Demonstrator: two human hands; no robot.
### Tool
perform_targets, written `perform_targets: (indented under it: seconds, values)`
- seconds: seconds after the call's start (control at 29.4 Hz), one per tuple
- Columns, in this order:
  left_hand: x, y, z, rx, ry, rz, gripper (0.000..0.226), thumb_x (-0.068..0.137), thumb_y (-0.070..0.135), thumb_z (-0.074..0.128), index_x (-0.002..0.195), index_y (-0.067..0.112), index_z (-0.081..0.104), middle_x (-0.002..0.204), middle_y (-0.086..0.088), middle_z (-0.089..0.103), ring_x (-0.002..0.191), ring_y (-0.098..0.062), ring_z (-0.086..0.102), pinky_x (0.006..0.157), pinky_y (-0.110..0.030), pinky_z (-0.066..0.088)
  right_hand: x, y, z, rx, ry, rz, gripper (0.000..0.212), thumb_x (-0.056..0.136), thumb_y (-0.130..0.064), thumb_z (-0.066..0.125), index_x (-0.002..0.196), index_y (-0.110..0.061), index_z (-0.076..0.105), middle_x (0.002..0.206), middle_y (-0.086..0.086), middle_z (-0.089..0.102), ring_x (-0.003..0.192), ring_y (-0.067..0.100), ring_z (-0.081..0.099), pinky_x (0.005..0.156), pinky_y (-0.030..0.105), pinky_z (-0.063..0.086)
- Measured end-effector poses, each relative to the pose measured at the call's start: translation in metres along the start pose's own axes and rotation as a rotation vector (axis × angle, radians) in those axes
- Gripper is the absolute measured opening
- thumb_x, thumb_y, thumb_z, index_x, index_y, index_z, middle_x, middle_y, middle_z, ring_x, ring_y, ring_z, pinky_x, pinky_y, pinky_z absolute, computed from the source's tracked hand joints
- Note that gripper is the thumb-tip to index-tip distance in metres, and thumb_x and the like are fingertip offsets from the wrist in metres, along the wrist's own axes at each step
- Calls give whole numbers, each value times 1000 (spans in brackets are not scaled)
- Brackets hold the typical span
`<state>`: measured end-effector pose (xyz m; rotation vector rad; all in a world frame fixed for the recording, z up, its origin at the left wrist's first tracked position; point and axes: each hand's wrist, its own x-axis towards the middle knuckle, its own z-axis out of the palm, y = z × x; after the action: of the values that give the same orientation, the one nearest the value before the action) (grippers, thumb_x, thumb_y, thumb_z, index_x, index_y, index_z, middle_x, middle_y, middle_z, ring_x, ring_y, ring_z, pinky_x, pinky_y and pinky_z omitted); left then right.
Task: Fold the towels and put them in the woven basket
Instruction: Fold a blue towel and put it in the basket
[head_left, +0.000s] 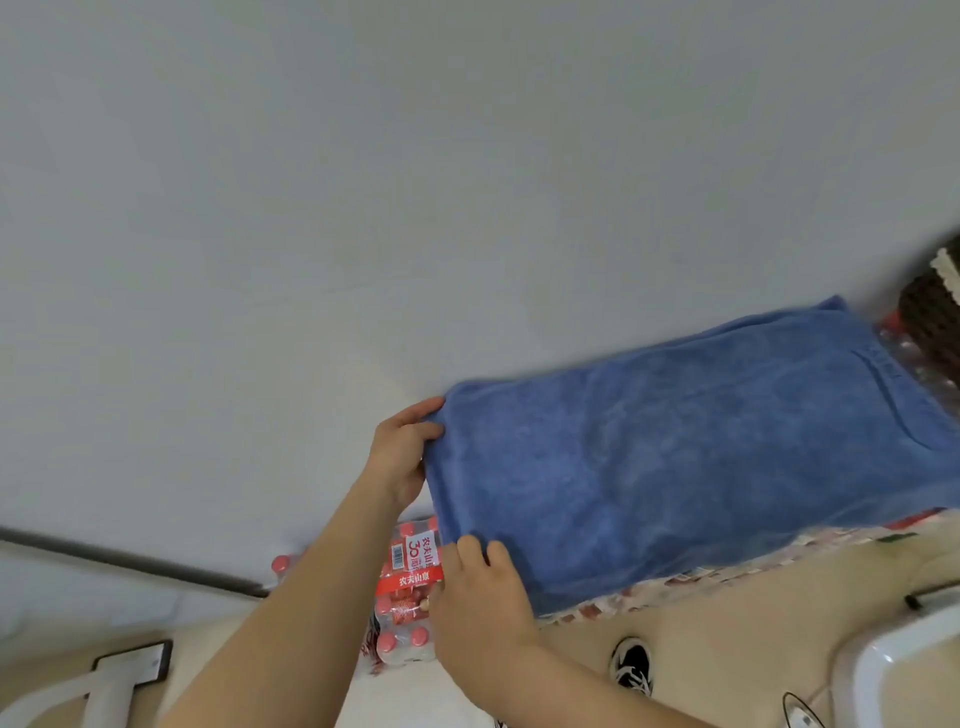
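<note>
The right hand (483, 608) is closest to the lens. Its fingers (470, 548) curl onto the near corner of the blue towel (675, 467), with the thumb hidden beneath, so it looks like a pinch. Just beyond it, the left hand (402, 452) grips the far corner of the same short edge, with its fingers wrapped over the hem.

From the fingers the towel stretches away to the right, spread flat on what seems to be a worktop with a patterned edge (691, 582). Its long axis runs from the held edge towards the woven basket (930, 322), which stands just past the towel's far end. Below the fingers, on the floor, is a shrink-wrapped pack of red-capped water bottles (410, 587).

The towel looks like soft, light terry cloth that will be limp and sag if lifted anywhere but the corners. The two held corners are probably the best place to grip it. Carrying them along the long axis to the far short edge should halve it cleanly, and the napped surface should keep the layers from sliding.
</note>
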<state>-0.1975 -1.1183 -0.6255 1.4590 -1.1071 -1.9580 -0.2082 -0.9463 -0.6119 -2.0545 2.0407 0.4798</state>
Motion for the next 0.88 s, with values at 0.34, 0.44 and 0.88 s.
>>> perform_targets:
  seconds: [0.34,0.44,0.88]
  values:
    - [-2,6,-31,19,189,63,43,79,-15,54,116,5,64,109,-14,66,92,-27,64,73,-31,53,-19,4,-41,565,145,-136,34,67,-5,77,95,-13,60,89,9,56,65,25,54,44,22,20]
    - [-3,4,-45,118,284,56,45,77,-15,53,117,4,64,112,-17,64,87,-26,62,73,-32,53,-33,9,-42,996,178,-111,32,82,2,55,103,-22,49,100,0,51,83,18,47,64,24,38]
    - [-54,60,17,-55,236,341,33,82,-11,48,107,0,66,72,-11,55,58,-17,50,51,-18,47,-78,87,-42,2185,49,61,27,69,2,67,93,-9,72,83,2,73,77,10,67,70,20,51]
